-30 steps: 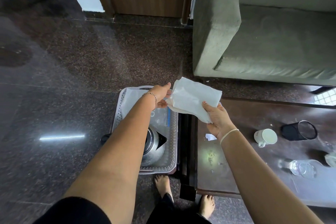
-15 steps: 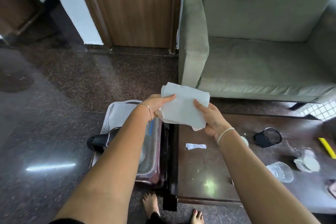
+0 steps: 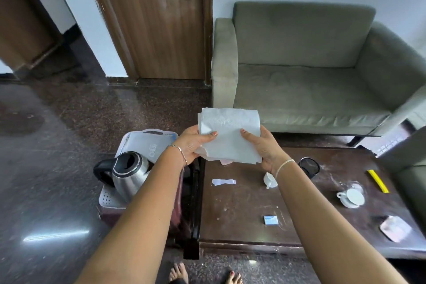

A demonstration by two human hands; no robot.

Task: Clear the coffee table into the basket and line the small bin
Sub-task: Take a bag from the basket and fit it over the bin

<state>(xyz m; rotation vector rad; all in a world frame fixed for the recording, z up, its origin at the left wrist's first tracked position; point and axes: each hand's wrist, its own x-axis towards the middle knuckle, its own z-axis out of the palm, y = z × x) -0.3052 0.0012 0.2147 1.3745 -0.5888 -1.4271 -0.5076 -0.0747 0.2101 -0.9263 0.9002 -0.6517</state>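
Both arms outstretched, left hand [image 3: 190, 145] and right hand [image 3: 262, 146] pinching (thumbs uppermost).

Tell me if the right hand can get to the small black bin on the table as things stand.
Probably not yet. The right hand, like the left hand, is gripping the white tissues. The bin lies just beyond its wrist with nothing between, so once the tissues go, the way looks free.

Left of your desk [image 3: 242, 214] the basket [image 3: 108, 198] holds the kettle [image 3: 129, 175]; the bin [image 3: 309, 167] stands near the desk's far edge, the cup [image 3: 351, 197] toward its right edge.
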